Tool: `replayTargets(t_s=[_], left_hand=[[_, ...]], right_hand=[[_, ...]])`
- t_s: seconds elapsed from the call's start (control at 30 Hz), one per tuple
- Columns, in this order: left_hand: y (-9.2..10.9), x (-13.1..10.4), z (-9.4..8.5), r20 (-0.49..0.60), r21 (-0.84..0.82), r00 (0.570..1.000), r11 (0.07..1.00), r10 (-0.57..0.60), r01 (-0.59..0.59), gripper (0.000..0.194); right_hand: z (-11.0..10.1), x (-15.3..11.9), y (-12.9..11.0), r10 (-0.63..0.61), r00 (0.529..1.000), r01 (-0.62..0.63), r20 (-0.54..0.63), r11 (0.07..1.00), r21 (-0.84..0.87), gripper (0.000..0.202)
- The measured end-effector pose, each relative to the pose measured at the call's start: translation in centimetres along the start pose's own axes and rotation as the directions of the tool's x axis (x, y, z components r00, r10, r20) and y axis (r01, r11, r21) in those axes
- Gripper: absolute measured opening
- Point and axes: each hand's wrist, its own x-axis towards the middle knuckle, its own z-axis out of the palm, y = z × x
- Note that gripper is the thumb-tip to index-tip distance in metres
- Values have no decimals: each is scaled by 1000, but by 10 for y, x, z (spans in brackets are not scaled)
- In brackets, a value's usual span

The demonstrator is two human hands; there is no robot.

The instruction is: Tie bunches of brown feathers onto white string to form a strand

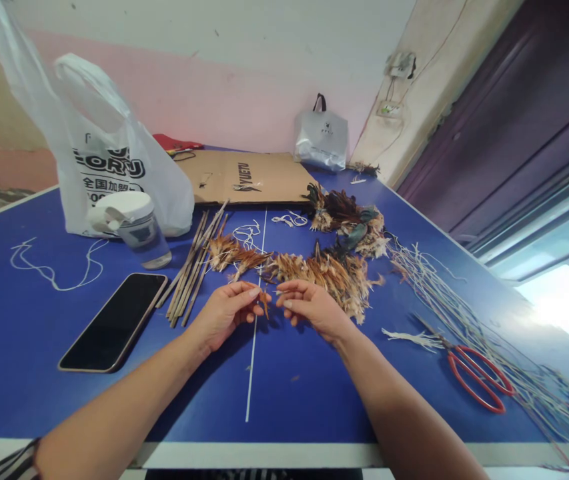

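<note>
Near the middle of the blue table [204, 400], my left hand [231, 310] pinches a small brown feather [265, 303] between thumb and fingers. My right hand [311, 307] is just to its right, its thumb and fingertips pressed together; whatever it may hold is too small to make out. Beyond both hands lies a pile of tan and brown feathers [334, 277], with a smaller bunch of orange-brown feathers [234, 255] to its left. Darker feathers [339, 210] lie behind the pile. Thin sticks [189, 273] rest left of my left hand.
Left: a phone [114, 323], a lidded cup [141, 233] and a white plastic bag [114, 153]. Right: red-handled scissors [481, 377] and long pale strings [464, 320]. Flat cardboard [264, 177] and a silver bag [321, 140] are at the back.
</note>
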Motion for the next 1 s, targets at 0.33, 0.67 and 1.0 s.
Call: replayTargets(t_s=[0.33, 0.67, 1.0], left_hand=[[-5, -2, -1, 119, -41, 992, 998, -50, 55, 14], [-2, -4, 5, 24, 259, 996, 962, 88, -92, 20], [0, -6, 10, 6, 317, 997, 945, 82, -80, 22]], right_hand=[[16, -18, -16, -640, 734, 547, 227, 359, -757, 28], [20, -12, -13, -433, 900, 364, -49, 808, -463, 7], [23, -8, -7, -110, 989, 75, -102, 951, -299, 17]])
